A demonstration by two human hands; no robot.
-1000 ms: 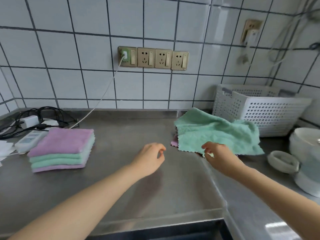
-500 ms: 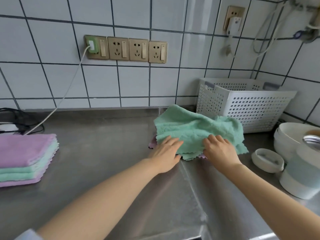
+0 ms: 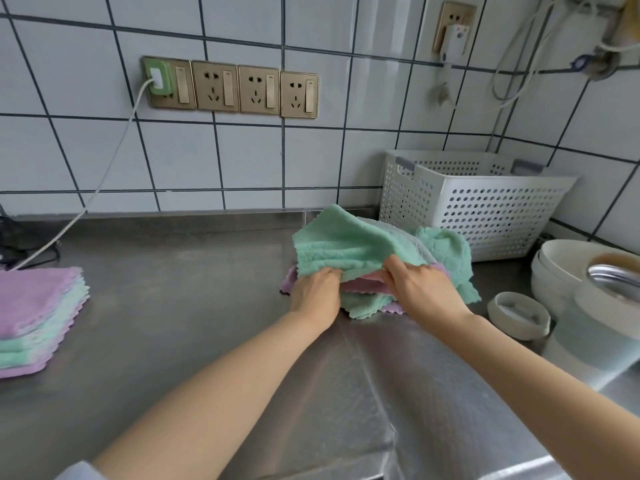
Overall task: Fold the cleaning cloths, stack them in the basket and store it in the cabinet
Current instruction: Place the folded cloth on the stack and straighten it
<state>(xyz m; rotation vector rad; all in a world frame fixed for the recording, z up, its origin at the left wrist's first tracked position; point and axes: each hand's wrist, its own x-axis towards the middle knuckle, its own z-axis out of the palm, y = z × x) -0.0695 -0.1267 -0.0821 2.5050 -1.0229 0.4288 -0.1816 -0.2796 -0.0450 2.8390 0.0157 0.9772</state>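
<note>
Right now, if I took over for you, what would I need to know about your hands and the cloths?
Left hand and right hand: both grip the near edge of the top green cloth and lift it off the unfolded pile.
Unfolded pile: on the steel counter, in front of the white basket; pink, purple and green cloths show under the lifted one.
Done: a folded stack of purple and green cloths sits at the counter's left edge.
Left: fold the pile's cloths, put all the folded ones in the basket, then store it in the cabinet, which is not in view.
</note>
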